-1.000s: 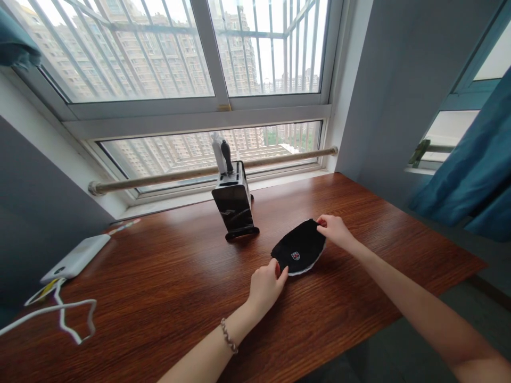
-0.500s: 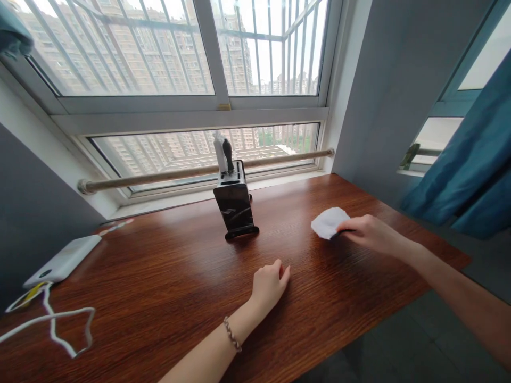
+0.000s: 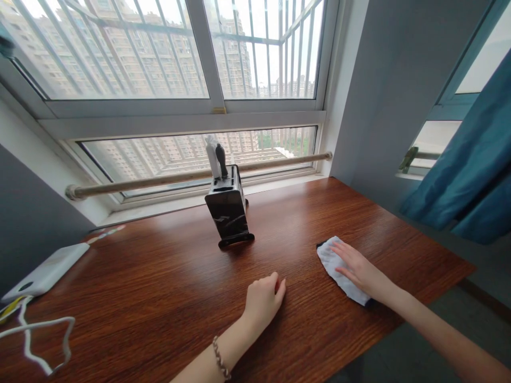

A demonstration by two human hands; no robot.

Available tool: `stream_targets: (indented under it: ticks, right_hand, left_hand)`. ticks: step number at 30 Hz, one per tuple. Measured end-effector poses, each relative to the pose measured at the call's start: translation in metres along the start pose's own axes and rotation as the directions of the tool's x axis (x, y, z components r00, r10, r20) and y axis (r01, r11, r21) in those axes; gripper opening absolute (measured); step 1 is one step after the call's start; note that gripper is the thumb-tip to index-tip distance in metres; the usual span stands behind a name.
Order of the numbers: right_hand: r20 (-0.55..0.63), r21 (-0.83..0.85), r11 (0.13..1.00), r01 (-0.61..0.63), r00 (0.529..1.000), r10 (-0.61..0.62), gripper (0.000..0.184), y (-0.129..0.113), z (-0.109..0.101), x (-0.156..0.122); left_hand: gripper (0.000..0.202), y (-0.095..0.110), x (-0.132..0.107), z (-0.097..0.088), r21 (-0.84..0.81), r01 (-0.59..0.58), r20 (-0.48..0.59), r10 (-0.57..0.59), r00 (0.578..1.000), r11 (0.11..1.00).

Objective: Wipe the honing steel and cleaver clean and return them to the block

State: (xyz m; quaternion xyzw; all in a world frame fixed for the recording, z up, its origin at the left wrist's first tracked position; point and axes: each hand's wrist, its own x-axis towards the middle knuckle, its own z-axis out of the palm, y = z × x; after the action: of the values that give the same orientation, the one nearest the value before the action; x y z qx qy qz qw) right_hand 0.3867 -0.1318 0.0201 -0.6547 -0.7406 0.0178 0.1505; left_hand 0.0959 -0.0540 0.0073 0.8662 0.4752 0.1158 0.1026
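Note:
A pale cloth (image 3: pixel 346 276) with dark edges lies flat on the brown wooden table (image 3: pixel 167 298), toward the right. On top of it rests my right hand (image 3: pixel 357 270), its fingers stretched out and slightly apart. My left hand (image 3: pixel 263 300) sits on the tabletop left of the cloth, loosely curled into a fist with no object visible in it. A beaded bracelet (image 3: pixel 221 359) circles the left wrist. Beyond both hands stands a black knife block (image 3: pixel 228 215), with a black-handled knife (image 3: pixel 221 160) and a white-wrapped item (image 3: pixel 213 157) upright in its slots.
At the left edge of the table are a white box-shaped device (image 3: pixel 48 270) and a white cable (image 3: pixel 27 330). A window (image 3: pixel 131 53) and a horizontal pipe (image 3: pixel 175 183) run behind the table. A blue curtain (image 3: pixel 459 186) hangs at right.
The cloth, gripped at its edge and held up before, is now spread on the table nearer me. My right hand has opened out flat over it. My left hand stays curled on the tabletop.

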Motion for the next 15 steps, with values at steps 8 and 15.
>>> stream_targets:
  ticks: [8, 15]
  right_hand:
    - [0.028, -0.231, 0.973, -0.003, 1.0, 0.009, 0.057, 0.058, 0.037, 0.009]
    - [-0.119, -0.2, 0.971, -0.132, 0.987, 0.11, 0.057, 0.116, 0.043, 0.0]
  left_hand:
    - [0.027, 0.003, 0.001, -0.001, 0.013, 0.011, -0.015, -0.011, 1.0, 1.0]
    - [0.024, 0.004, 0.002, 0.001, 0.006, 0.011, -0.037, -0.011, 0.999, 1.0]
